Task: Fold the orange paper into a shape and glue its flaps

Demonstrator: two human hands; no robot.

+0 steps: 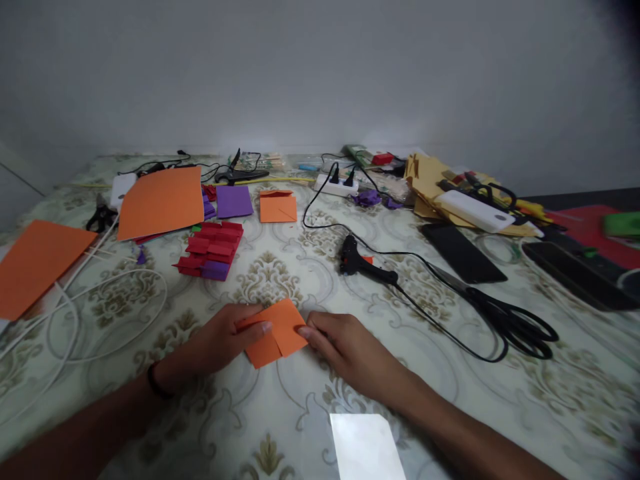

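A small square of orange paper (286, 325) with a slit at its lower edge is held up between both hands, just above the patterned tablecloth. My left hand (227, 339) grips its left side, thumb on top and the other fingers underneath. At the right edge, my right hand (335, 340) pinches the paper between thumb and curled fingers. A white card (369, 447) lies near the table's front edge, below my right hand. Beyond the hands sit a folded orange paper piece (278, 208) and a purple paper square (234, 202).
A black glue gun (367, 261) with a trailing cord lies ahead of my right hand. Large black scissors (505, 319) and a dark phone (463, 252) are farther right. Red folded pieces (213, 250), orange sheets (163, 203) and a white cable (70, 313) occupy the left.
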